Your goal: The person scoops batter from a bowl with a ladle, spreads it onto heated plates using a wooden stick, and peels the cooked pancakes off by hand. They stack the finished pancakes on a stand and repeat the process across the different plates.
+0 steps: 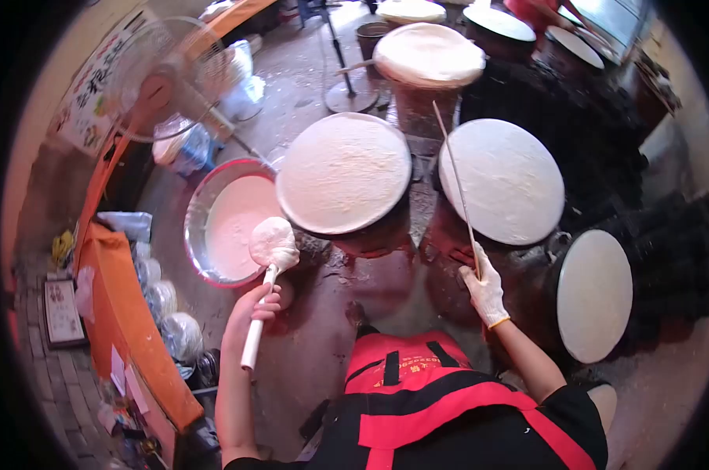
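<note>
Left hand (254, 307) clasps ladle (273, 244); gloved right hand (486, 291) clasps stick (455, 188) (poster (96, 86) writing unreadable).

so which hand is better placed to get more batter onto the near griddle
Left, probably. The left hand holds the batter-coated ladle between the batter bowl and griddle. The gloved right hand holds a thin stick.

Batter basin (205, 205) left of griddle (343, 172); second griddle (502, 180) right.
</note>
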